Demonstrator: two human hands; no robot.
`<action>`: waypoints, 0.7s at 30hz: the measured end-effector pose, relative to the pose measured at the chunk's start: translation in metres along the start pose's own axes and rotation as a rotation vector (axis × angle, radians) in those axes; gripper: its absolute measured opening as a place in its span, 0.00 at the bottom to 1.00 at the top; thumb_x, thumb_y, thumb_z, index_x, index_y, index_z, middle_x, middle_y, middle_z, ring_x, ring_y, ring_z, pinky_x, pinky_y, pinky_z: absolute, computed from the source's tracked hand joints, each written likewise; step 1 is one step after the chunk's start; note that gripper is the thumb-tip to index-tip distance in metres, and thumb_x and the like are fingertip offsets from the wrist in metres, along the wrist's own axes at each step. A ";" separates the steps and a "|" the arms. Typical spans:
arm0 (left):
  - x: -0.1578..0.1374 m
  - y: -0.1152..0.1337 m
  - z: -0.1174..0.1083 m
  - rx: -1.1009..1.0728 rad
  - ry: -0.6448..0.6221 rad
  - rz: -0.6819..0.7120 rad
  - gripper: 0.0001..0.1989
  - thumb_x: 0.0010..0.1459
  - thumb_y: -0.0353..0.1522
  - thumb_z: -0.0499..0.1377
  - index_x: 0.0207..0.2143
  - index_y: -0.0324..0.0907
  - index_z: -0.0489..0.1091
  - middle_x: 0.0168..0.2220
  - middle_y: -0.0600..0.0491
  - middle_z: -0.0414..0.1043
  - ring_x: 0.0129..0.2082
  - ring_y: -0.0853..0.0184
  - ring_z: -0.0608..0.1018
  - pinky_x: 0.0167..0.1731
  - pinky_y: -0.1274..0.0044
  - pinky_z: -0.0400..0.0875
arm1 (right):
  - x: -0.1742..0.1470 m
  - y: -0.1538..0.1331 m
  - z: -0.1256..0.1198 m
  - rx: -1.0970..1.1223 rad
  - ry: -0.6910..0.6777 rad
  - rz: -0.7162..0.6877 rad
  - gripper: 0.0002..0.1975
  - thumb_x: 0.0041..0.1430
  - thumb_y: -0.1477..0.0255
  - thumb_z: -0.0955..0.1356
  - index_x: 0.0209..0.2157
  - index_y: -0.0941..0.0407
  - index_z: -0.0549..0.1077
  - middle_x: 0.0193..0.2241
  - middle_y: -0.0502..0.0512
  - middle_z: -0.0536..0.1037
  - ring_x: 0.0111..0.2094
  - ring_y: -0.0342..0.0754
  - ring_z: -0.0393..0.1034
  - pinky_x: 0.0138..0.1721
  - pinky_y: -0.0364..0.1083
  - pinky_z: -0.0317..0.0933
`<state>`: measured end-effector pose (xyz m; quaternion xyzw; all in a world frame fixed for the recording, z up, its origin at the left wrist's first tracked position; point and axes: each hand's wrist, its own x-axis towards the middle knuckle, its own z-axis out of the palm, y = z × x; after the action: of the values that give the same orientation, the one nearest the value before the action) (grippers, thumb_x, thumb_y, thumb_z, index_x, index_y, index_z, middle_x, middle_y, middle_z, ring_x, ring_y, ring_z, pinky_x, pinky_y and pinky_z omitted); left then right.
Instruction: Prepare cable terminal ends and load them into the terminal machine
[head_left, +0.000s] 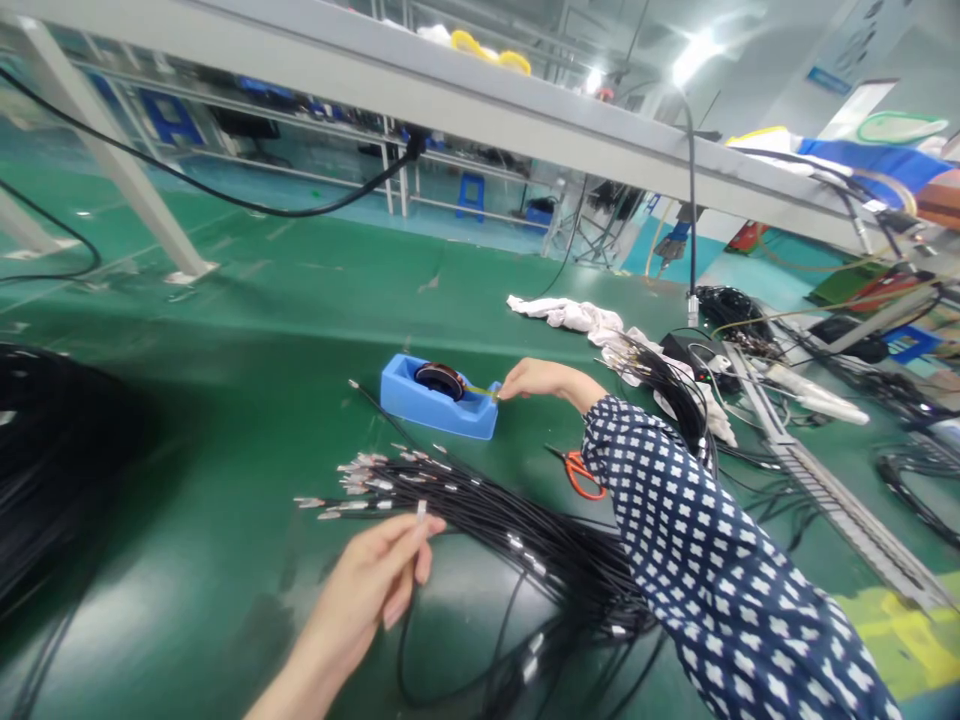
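Observation:
My left hand pinches one black cable near its end, and a small whitish tip sticks up above the thumb. Behind it lies a thick bundle of black cables with pale, stripped-looking ends fanned to the left. My right hand reaches to the front end of a blue tape dispenser, fingers closed on the end of a yellowish tape. That tape runs back to a dark roll seated in the dispenser. Orange-handled scissors lie by my right sleeve, partly covered.
A large black cable coil sits at the left edge. White cloth, another cable bunch and a slotted grey rail lie to the right. A pale shelf beam crosses above the green tabletop.

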<state>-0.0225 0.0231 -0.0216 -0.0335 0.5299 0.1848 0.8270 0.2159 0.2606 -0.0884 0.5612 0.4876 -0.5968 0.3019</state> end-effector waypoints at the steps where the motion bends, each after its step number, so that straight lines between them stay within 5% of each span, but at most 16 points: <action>1: 0.000 0.000 0.000 0.004 0.002 0.009 0.26 0.51 0.50 0.64 0.39 0.36 0.71 0.22 0.58 0.68 0.10 0.82 0.57 0.11 0.85 0.47 | 0.000 0.000 0.001 0.015 0.002 0.002 0.08 0.45 0.67 0.72 0.24 0.59 0.80 0.19 0.48 0.72 0.24 0.42 0.61 0.26 0.42 0.53; 21: -0.005 0.007 -0.002 0.053 0.039 0.072 0.20 0.59 0.44 0.60 0.42 0.36 0.74 0.27 0.55 0.72 0.12 0.82 0.62 0.17 0.83 0.54 | 0.005 0.032 0.026 0.414 -0.009 -0.047 0.09 0.45 0.67 0.71 0.26 0.60 0.77 0.20 0.48 0.71 0.22 0.38 0.61 0.21 0.38 0.49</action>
<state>-0.0282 0.0278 -0.0174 0.0043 0.5514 0.1997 0.8100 0.2345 0.2269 -0.1037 0.5972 0.3658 -0.6937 0.1683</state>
